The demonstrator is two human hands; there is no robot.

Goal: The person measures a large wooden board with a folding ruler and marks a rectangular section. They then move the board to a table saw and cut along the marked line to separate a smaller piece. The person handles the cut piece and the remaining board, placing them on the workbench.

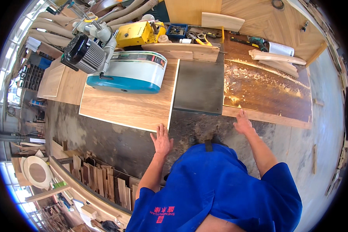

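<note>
A wood-grain panel [127,110] with pale edges lies under a blue and white power feeder [131,73]. My left hand [162,144] has its fingers stretched out, the tips on the panel's near right corner. To the right of the panel is a dark metal table surface [199,87]. Past that stands a brown bench top [266,91] scattered with wood shavings, with a pale wooden strip [270,118] along its front. My right hand [243,123] touches the strip's left part, fingers extended and holding nothing. The underside of each hand is hidden.
A grey motor [89,52] is mounted beside the feeder. Behind are a yellow box [133,34], a blue parts bin [177,31] and a fence board [181,48]. A cordless drill [258,43] and loose wood strips [278,57] lie on the brown bench. Offcuts [100,179] stand at lower left.
</note>
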